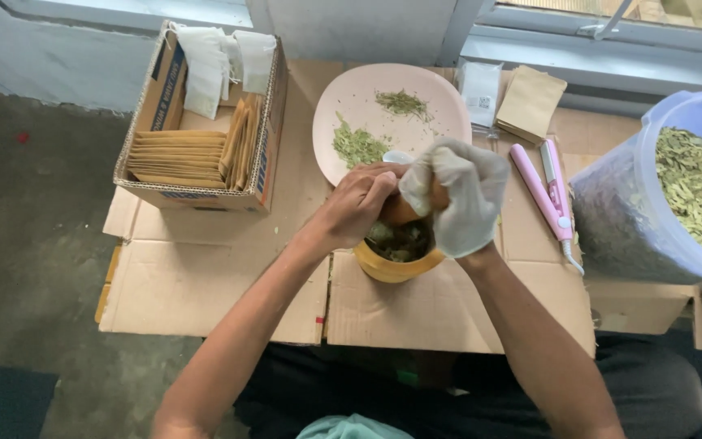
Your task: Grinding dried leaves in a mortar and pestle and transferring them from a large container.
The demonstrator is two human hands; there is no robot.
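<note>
Closest to us, a bit of pale teal cloth (351, 427) at the person's lap, and above it two forearms reaching out over flattened cardboard (205, 284) spread on the floor. Both hands meet over a yellow mortar (396, 264), which sits on the cardboard just this side of the pink plate (367, 102). The bare left hand (359, 203) is curled tight, fingers wrapped round the brown wooden pestle (404, 211). The right hand (461, 199), in a loose white glove, is closed over the same pestle from the other side, so the two hands are touching. Inside the bowl, dark green crushed leaves (400, 240).

That mortar looks thick-walled and solid, so I'd judge it heavy and stiff enough to stay put. The pestle is smooth wood, best held high on the shaft as they have it; that baggy glove could slip. The leaves look dry, light and brittle.

Around them: small heaps of green bits on the plate, a cardboard box (156, 97) of brown paper sachets and white cloth bags to the left, more brown packets (530, 102) by the window, a pink clamp-like sealer (542, 191) just right of the hands, and a big clear tub (643, 219) of dried leaves at far right.
</note>
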